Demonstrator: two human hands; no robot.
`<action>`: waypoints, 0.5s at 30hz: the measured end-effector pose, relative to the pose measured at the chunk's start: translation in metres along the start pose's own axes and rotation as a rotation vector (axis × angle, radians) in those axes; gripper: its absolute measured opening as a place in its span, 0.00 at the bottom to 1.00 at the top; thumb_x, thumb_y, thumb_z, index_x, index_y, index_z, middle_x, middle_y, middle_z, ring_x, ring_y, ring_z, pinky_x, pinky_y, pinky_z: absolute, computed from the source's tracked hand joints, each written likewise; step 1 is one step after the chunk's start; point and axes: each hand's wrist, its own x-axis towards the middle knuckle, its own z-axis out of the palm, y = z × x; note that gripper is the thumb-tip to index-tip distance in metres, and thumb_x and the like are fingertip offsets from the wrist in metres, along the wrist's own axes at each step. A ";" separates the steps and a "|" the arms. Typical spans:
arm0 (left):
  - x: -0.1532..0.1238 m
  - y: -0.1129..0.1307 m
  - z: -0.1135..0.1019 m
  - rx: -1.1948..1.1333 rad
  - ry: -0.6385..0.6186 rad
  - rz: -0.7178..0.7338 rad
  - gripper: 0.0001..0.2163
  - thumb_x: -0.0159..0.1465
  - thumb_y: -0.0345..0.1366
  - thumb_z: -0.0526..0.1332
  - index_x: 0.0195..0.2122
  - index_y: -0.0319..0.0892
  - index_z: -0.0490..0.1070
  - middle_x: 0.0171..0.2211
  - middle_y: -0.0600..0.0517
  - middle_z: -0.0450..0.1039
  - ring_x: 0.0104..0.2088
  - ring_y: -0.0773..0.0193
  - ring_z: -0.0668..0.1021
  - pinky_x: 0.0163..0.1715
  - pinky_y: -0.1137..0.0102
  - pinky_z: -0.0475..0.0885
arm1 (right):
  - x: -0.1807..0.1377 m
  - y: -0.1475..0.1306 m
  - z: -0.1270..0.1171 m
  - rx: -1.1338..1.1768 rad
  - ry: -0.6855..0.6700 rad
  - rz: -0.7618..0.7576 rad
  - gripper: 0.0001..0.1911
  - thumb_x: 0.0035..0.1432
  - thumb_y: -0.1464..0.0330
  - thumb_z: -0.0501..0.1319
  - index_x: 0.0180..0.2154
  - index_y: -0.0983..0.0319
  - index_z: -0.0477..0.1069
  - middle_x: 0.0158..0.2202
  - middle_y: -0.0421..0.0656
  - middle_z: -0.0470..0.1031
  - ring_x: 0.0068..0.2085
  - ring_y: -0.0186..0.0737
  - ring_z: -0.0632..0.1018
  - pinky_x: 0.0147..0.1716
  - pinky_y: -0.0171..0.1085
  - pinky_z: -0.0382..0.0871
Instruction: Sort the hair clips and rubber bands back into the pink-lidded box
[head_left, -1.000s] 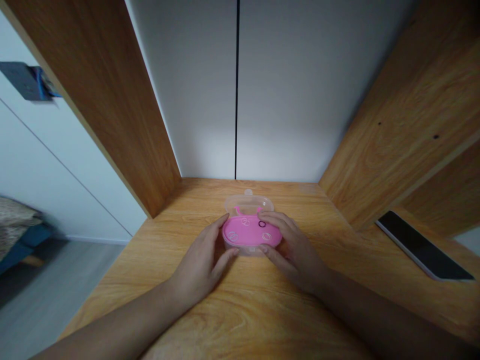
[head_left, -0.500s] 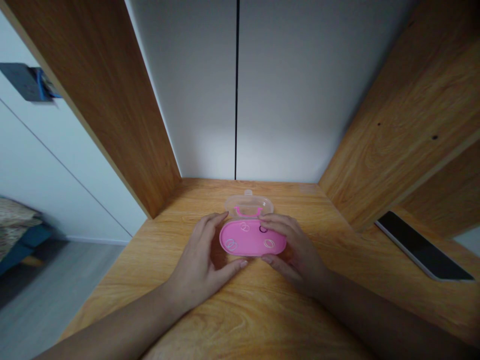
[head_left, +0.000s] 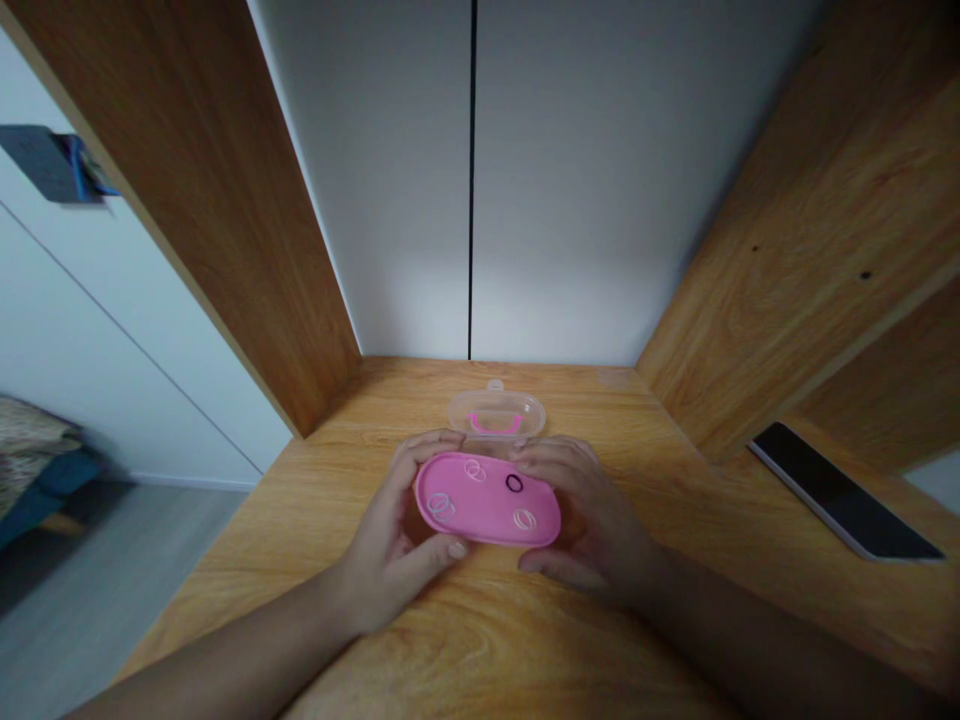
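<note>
A pink oval tray (head_left: 486, 500) with several small elastic rings on it is lifted just above the wooden desk (head_left: 480, 640). My left hand (head_left: 394, 535) curls round its left end, thumb under the front edge. My right hand (head_left: 592, 525) wraps the right end the same way. Behind the tray a clear plastic container (head_left: 496, 412) with a pink handle shape inside stands on the desk, apart from both hands.
A dark phone or tablet (head_left: 844, 490) lies on the desk at the right. Wooden side panels (head_left: 225, 200) wall in the desk on both sides, with a white back panel (head_left: 480, 180). To the left the floor and a piece of blue furniture (head_left: 37, 480) show.
Both hands have closed on the pink tray and drawn it out of the clear container, towards me and slightly up. The container stays in place.
</note>
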 end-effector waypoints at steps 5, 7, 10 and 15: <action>-0.002 -0.001 0.005 -0.375 0.249 -0.239 0.22 0.68 0.50 0.61 0.60 0.49 0.68 0.59 0.43 0.72 0.61 0.47 0.72 0.62 0.50 0.64 | -0.003 0.003 0.002 -0.004 0.000 0.035 0.34 0.62 0.51 0.64 0.63 0.54 0.57 0.58 0.51 0.71 0.59 0.55 0.72 0.58 0.54 0.65; 0.004 0.001 0.006 -0.509 0.369 -0.301 0.23 0.67 0.52 0.62 0.59 0.48 0.69 0.55 0.43 0.76 0.59 0.46 0.74 0.61 0.49 0.66 | -0.004 0.003 0.002 -0.008 0.004 0.055 0.34 0.62 0.52 0.64 0.63 0.54 0.56 0.58 0.51 0.71 0.59 0.55 0.72 0.58 0.54 0.65; 0.015 0.001 0.005 -0.629 0.507 -0.329 0.25 0.65 0.54 0.63 0.58 0.46 0.70 0.49 0.43 0.79 0.56 0.46 0.77 0.58 0.48 0.70 | -0.003 0.004 0.003 -0.017 0.004 0.063 0.33 0.63 0.54 0.64 0.64 0.54 0.56 0.58 0.51 0.71 0.60 0.55 0.72 0.59 0.54 0.65; 0.025 -0.010 -0.002 -0.737 0.684 -0.346 0.24 0.66 0.55 0.62 0.57 0.47 0.71 0.42 0.47 0.81 0.49 0.52 0.81 0.56 0.51 0.73 | -0.003 0.004 0.003 -0.034 0.004 0.083 0.32 0.63 0.57 0.64 0.63 0.54 0.57 0.58 0.51 0.71 0.60 0.55 0.71 0.59 0.54 0.65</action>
